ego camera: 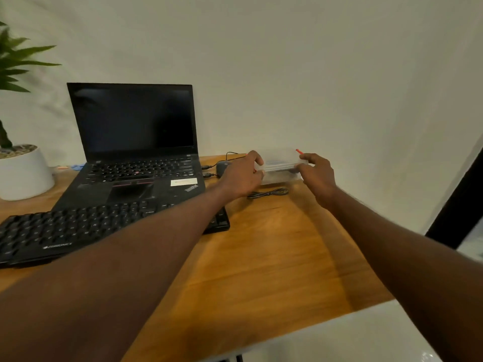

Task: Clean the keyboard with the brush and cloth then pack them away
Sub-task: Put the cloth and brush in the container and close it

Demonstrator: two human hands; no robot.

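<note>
A: Where was the kit?
B: In a clear plastic box [281, 165] at the far side of the table [274, 257], right of the laptop [136, 142]. Something red [298, 151] poked out at its top right corner. Couldn't tell what else was inside, too blurry.
A: Hands?
B: Both on the box. Left hand [241, 178] had its grip curled round the box's left end, thumb at the front, fingers over the top. Right hand [317, 173] pinched the right end, fingers bent round the edge.
A: And the keyboard?
B: Black keyboard [78, 231] lay at the near left of the table, in front of the laptop, partly under the left forearm. Well apart from the box.
A: Anything else nearby?
B: Coiled black cable [269, 192] just in front of the box, between the wrists. Dark mouse [222, 167] just left of the left hand, w/ plugs in the laptop's side. White plant pot [23, 176] at far left.
</note>
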